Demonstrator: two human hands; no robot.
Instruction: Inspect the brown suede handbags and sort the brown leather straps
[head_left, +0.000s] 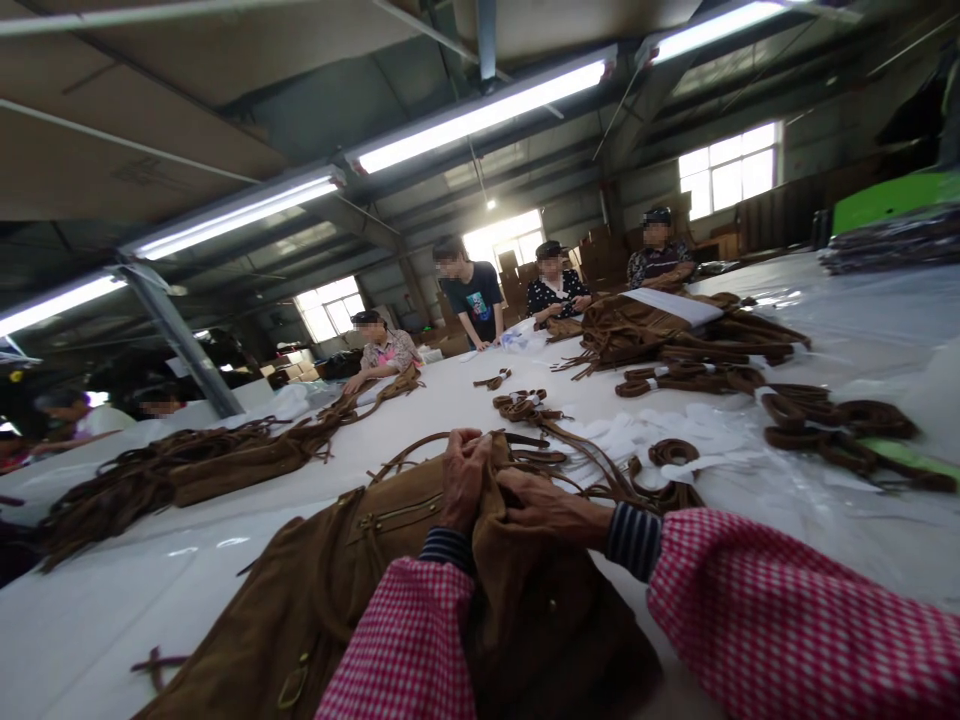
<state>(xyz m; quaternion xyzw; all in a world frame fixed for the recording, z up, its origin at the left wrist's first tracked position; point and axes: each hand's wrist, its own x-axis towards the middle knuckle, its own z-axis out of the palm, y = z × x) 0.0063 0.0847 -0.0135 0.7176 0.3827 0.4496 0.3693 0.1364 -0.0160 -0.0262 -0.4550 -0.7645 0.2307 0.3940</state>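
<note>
Across the near part of the white tabletop [97, 640] lies one brown bag [262, 610], under the person's two forearms. Both hands grip it: the left hand [463, 480] pinches the gathered fabric at its upper edge, and the right hand [555, 508] is closed on the fold just beside it. The bag shows one zip [405, 512] and, near the lower edge of view, one metal buckle [294, 685]. Two checked sleeves [780, 620] end in two striped cuffs [634, 540].

Beyond the hands, one round coil [675, 453] of strap sits near scattered white slips; the other strap bundles overlap too much to count. One heap of brown goods [637, 330] carries a white sheet [675, 306]; another long heap [240, 460] runs along the left. Four people are at the far side, one standing, with two more farther left. The standing person's dark T-shirt [480, 295] bears a coloured print, too small to read.
</note>
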